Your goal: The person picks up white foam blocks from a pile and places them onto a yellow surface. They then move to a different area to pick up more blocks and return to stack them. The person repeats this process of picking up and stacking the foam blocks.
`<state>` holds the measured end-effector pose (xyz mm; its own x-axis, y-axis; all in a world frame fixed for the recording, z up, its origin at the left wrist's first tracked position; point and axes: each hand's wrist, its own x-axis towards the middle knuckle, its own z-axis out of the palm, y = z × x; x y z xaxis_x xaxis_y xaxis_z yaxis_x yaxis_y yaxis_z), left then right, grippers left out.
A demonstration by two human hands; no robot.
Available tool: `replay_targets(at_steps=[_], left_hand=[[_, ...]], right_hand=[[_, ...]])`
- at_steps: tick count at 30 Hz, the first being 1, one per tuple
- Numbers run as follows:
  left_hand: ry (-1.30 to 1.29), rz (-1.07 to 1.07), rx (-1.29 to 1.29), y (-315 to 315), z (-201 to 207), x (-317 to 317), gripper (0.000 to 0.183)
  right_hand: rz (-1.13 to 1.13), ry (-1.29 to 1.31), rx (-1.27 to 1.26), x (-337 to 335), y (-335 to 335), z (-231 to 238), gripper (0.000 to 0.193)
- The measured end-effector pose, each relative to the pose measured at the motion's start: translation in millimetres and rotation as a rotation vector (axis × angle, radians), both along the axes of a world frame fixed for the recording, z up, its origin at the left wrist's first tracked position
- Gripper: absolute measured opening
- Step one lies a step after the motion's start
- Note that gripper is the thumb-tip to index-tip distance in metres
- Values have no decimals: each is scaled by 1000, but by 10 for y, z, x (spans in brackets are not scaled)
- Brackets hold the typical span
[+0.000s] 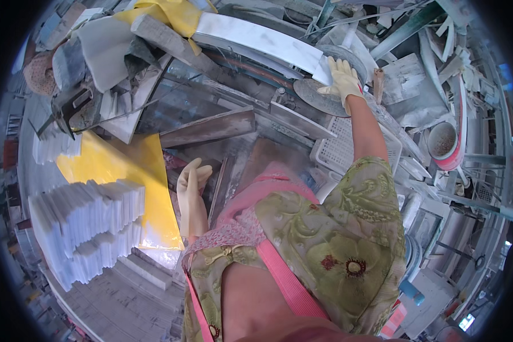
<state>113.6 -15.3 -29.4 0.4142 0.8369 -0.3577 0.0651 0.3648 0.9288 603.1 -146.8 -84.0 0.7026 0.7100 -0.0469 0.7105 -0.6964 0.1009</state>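
Observation:
My right hand (343, 81), in a pale rubber glove, reaches forward with its fingers spread. It rests beside the right end of a long white marble-like strip (256, 39), over a round grey disc (320, 96). Whether the palm presses on the strip or on the disc I cannot tell. My left hand (192, 191), gloved the same way, is raised near my waist with loosely bent fingers and nothing visible in it. Left of it lies a bright yellow sheet (154, 199), next to stacked thin white slabs (91, 214).
A white perforated basket (336, 149) sits under my right forearm. Grey boards (211, 128) lie across the middle. Stone offcuts (407, 77) crowd the right, near a round cup-like container (442, 140). Yellow cloth (168, 14) drapes over a block at the far side.

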Motion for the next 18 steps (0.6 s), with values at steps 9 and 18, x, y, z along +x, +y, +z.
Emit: replay_targets(at_steps=[9,18], left_hand=[[36,-126,-30,156,21,947,40],[-2,-50,-38,237,12,1002,38]], right_hand=[[159,110,217,326,132,301,116],[193,230,92,315,784,208,116]])
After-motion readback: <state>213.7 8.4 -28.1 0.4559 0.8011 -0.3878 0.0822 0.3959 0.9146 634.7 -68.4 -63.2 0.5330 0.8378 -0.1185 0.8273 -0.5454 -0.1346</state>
